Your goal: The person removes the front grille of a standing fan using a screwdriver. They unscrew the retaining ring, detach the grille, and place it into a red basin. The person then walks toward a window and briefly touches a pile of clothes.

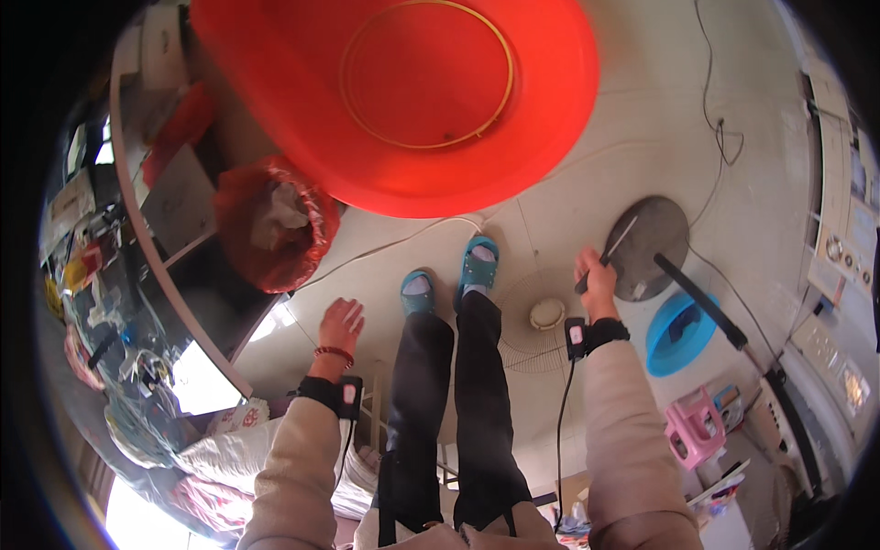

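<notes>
My right hand (598, 281) is closed around a screwdriver (624, 235); its dark handle sticks out below the fingers and the thin metal shaft points up and to the right. Just left of that hand, a round wire fan grille (547, 313) with a pale centre lies on the floor. Beyond the screwdriver's tip is a round, dark stand base (647, 240), and a black pole (701, 298) slants from it toward the lower right. My left hand (341, 323) hangs in the air with its fingers apart and holds nothing. Both wrists carry black straps.
A big red tub (422, 174) with a yellow hoop (511, 73) inside fills the far side. Left of my feet stands a bin with a red bag (246, 240). A blue basin (662, 353) and pink stool (694, 426) are at right. Cables (721, 137) cross the floor.
</notes>
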Available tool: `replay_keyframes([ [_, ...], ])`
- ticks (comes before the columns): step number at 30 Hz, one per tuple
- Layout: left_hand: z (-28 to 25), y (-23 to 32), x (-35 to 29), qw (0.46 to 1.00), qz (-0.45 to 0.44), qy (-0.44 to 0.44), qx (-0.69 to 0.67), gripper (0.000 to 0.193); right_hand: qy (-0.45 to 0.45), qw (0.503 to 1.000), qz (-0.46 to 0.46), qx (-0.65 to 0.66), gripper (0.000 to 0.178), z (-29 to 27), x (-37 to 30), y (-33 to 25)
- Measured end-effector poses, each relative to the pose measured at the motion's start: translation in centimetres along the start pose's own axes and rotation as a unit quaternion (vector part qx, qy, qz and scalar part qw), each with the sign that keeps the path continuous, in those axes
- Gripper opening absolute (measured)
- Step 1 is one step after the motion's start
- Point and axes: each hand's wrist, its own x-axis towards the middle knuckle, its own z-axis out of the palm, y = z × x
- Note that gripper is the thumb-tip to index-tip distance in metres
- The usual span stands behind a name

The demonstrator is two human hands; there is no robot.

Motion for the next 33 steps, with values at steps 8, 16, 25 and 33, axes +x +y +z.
replay_keyframes([
  [8, 6.4, -7.5, -7.0, 0.958, -0.091, -0.125, 0.241, 0.044, 0.047, 0.891, -0.145, -0.428, 0.031, -7.2, -1.8, 19.6],
  [16, 4.6, -9.2, -7.0, 0.936, -0.135, -0.106, 0.309, 0.042, -0.027, 0.863, -0.161, -0.478, 0.028, 2.8, 0.6, 23.5],
  [25, 4.3, -6.4, -8.4, 0.930, -0.108, -0.093, 0.338, 0.043, 0.023, 0.877, -0.132, -0.462, 0.024, -0.4, 0.8, 22.9],
  [33, 2.4, -6.6, -17.3, 0.885, -0.112, -0.251, 0.377, 0.043, 0.118, 0.864, -0.107, -0.477, 0.020, -16.5, -10.9, 11.8],
])
